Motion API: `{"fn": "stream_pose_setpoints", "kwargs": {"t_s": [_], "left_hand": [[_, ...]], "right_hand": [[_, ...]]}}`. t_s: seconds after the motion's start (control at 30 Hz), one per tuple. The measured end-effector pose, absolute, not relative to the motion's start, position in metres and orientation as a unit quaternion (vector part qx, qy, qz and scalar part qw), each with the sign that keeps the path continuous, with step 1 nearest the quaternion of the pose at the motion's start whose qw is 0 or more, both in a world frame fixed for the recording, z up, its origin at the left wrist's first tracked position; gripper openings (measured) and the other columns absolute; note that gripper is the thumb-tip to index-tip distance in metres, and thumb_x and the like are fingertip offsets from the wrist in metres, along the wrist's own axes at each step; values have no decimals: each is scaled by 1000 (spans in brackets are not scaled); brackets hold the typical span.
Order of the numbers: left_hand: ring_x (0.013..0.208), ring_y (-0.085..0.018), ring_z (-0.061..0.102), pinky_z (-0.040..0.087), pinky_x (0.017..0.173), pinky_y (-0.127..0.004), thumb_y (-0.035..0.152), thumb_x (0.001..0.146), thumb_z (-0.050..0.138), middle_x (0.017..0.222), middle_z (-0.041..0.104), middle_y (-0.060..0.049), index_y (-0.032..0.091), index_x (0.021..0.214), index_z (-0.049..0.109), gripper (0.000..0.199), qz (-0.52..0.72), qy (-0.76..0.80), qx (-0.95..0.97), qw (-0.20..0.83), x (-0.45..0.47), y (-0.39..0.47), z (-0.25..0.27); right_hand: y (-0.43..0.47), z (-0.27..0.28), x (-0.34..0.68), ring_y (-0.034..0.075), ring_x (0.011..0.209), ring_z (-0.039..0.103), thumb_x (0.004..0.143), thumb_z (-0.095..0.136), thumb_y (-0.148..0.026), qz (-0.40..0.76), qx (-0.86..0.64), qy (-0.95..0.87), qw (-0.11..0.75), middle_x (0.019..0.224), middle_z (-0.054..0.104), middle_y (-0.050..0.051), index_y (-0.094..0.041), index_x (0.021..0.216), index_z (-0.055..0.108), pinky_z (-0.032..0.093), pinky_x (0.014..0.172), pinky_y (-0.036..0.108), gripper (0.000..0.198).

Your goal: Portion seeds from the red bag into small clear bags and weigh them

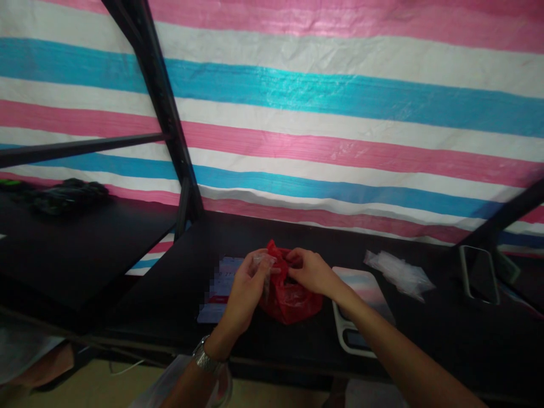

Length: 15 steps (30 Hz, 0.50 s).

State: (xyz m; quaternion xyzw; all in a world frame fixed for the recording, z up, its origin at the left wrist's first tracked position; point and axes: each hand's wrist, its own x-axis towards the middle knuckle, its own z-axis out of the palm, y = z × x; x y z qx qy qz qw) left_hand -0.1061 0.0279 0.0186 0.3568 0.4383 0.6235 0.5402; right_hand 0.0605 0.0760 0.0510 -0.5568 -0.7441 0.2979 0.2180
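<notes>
A red plastic bag (pixel 293 306) sits on the black table, its mouth gathered upward between my hands. My left hand (pixel 246 292) is closed at the left side of the mouth, with a small clear plastic bag (pixel 267 273) pinched between thumb and fingers. On the other side, my right hand (pixel 313 273) has its fingers curled at the opening and closed on the red plastic. What lies inside the red bag is hidden. Just right of it, partly under my right forearm, is a white digital scale (pixel 339 331). A printed sheet (pixel 211 313) lies left of the bag.
A pile of clear plastic bags (pixel 399 273) lies right of the scale. Farther right is a phone (pixel 480 276). Black metal posts (pixel 168 122) stand before a striped tarp (pixel 318 107). A dark bundle (pixel 70 195) rests on the left table (pixel 119 232).
</notes>
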Motion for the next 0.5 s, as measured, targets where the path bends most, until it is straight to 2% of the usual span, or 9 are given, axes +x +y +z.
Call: {"fn": "stream_pose_setpoints", "kwargs": {"t_s": [0.1, 0.2, 0.3, 0.4, 0.5], "left_hand": [[79, -21, 78, 60, 75, -32, 62, 73, 86, 94, 80, -6, 17, 117, 64, 67, 638, 423, 324, 557, -106, 30, 16], [78, -21, 77, 60, 75, -33, 63, 73, 85, 91, 78, -5, 17, 117, 63, 68, 633, 439, 339, 541, -108, 33, 18], [85, -23, 76, 60, 80, -36, 59, 77, 82, 97, 78, -6, 18, 120, 65, 61, 632, 492, 407, 439, -110, 30, 26], [101, -26, 75, 59, 93, -40, 47, 83, 78, 113, 77, -8, 21, 123, 67, 49, 627, 524, 491, 302, -107, 19, 34], [109, -27, 74, 57, 99, -43, 39, 86, 77, 121, 77, -8, 26, 129, 67, 46, 588, 511, 567, 268, -96, 8, 31]], "right_hand": [[78, 49, 61, 19, 80, 77, 81, 71, -11, 349, -550, -723, 227, 85, 81, 2, -19, 101, 77, 55, 72, 26, 22], [79, 50, 66, 17, 77, 77, 84, 69, -13, 407, -544, -693, 239, 85, 82, 3, -17, 98, 77, 56, 70, 25, 16], [76, 57, 77, 18, 81, 78, 88, 68, -17, 451, -541, -662, 255, 91, 83, 6, -16, 98, 78, 58, 72, 26, 14], [72, 65, 89, 19, 85, 79, 90, 67, -20, 478, -542, -637, 267, 91, 84, 5, -17, 99, 79, 59, 75, 28, 15], [72, 69, 97, 19, 84, 79, 90, 68, -20, 492, -548, -621, 269, 87, 83, 5, -18, 97, 79, 60, 75, 28, 13]]}}
